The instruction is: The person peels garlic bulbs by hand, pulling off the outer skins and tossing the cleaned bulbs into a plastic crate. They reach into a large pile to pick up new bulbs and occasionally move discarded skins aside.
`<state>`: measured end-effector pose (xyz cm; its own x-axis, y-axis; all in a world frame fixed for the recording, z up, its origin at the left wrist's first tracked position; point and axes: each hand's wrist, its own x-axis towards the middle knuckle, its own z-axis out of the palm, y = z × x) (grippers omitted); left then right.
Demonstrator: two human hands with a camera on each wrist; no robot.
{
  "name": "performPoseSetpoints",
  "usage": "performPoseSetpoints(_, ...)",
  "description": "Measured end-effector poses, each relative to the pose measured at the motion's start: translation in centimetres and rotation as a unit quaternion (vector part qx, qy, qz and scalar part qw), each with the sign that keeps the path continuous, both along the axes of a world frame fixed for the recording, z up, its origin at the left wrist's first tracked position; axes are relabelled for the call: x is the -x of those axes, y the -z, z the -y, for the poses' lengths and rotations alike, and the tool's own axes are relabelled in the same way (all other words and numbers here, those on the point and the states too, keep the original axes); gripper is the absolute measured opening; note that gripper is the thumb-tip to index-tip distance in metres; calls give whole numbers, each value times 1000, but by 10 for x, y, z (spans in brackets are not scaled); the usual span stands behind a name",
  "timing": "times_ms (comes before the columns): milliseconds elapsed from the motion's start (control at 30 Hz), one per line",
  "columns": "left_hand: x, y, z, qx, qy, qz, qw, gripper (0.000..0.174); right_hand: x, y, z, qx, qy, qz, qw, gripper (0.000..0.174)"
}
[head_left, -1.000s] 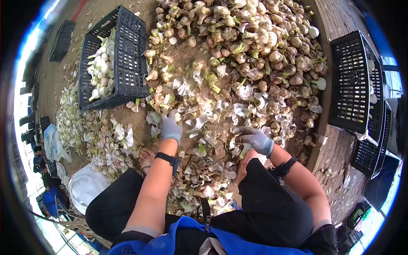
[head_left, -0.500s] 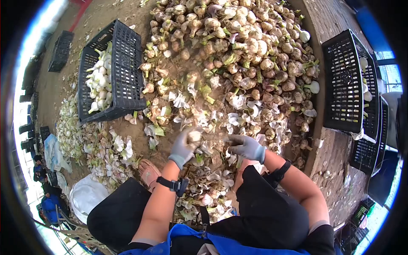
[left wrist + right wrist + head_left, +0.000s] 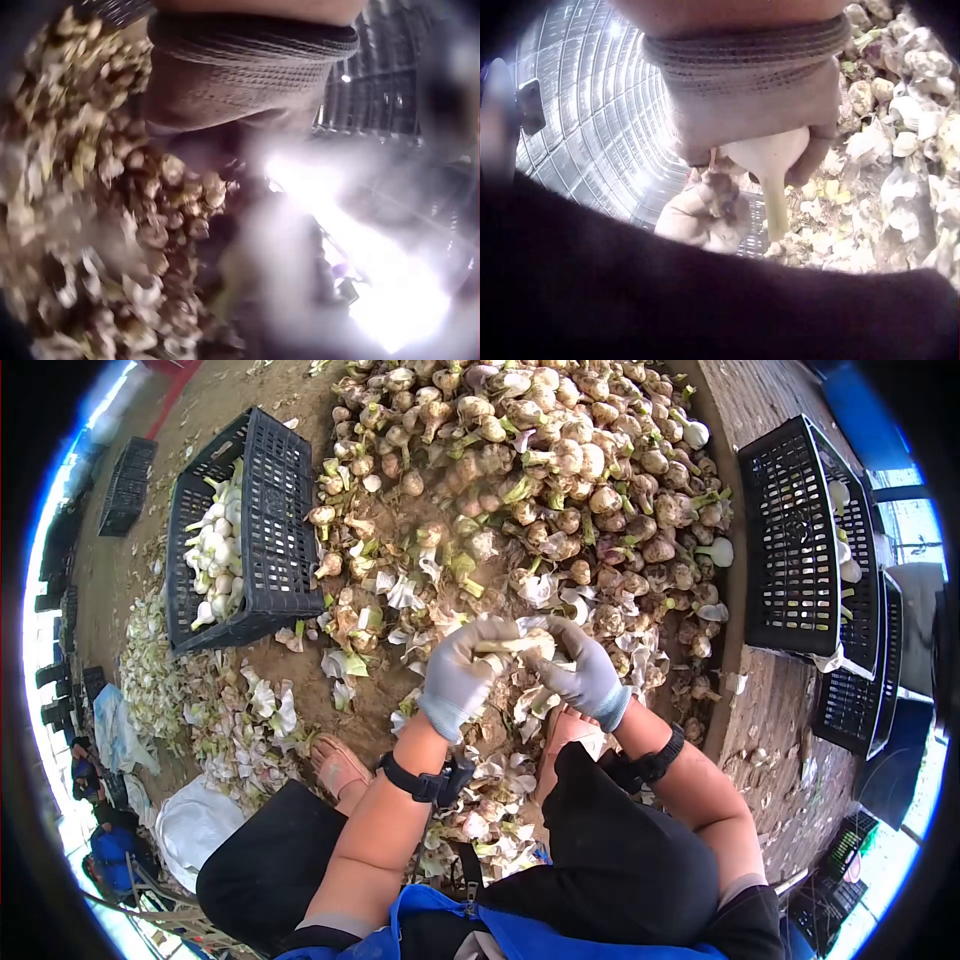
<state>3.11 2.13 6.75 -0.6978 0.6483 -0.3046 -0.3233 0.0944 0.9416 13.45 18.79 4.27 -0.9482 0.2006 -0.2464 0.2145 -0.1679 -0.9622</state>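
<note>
In the head view, both gloved hands meet over the husks. My left hand curls round a garlic bulb with a pale stem, and my right hand has its fingers at the bulb end. The right wrist view shows my right hand gripping a smooth white bulb, stem down, close to the left glove's fingers. Whether this is the same bulb, I cannot tell. Glare and blur hide what my left hand holds in the left wrist view.
A large garlic pile lies ahead, with loose husks between the feet. A black crate of white bulbs stands at left, and another crate at right behind a wooden board. A white sack lies at lower left.
My left hand reached into the husks, lifted a bulb and brought it right and up to my right hand. The right hand has closed in beside it.
</note>
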Motion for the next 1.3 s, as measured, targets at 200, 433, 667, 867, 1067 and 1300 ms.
performPoseSetpoints(200,-24,-12,-10,-245,-69,268,929,51,-5,-26,-1,-159,74,-32,984,59)
performPoseSetpoints(433,-30,-38,-28,-217,-89,196,952,42,-17,-55,-2,-513,92,-154,839,58)
performPoseSetpoints(667,-40,-87,-29,-181,-41,32,982,40,-29,-112,2,-531,151,-179,815,59)
performPoseSetpoints(867,-47,-173,2,-307,-54,-27,950,46,-12,-209,24,-624,112,-321,704,55)
performPoseSetpoints(1067,-58,-240,63,-365,-127,-30,922,46,-18,-305,79,-657,33,-352,666,58)
performPoseSetpoints(1300,-86,-294,128,-446,-130,-47,884,48,-38,-376,143,-655,-5,-378,654,53)
